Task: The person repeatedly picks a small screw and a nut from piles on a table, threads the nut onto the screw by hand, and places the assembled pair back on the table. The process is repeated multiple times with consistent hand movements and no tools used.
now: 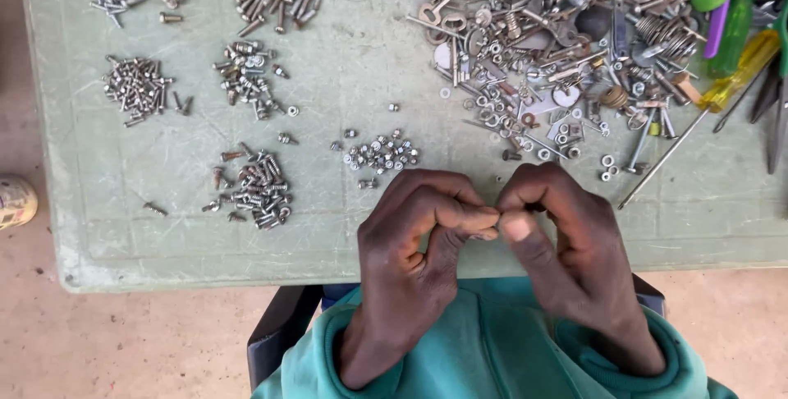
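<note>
Two hands: left, right pinch tiny unclear part | green table; sorted screw piles

Green table on sandy floor

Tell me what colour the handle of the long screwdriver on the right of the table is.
The screwdriver handle is clear yellow, seen in the head view.

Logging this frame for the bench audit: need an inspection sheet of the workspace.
Surface: green table, scuffed.
Job's things: tiny part pinched between both hands, too small to tell; nut pile just beyond.
Clutter: sorted screw piles, unsorted hardware heap, screwdrivers at right.
Hands: left hand and right hand, fingertips together.
Cables: nothing seen.
Surroundings: sandy floor, dark seat.
</note>
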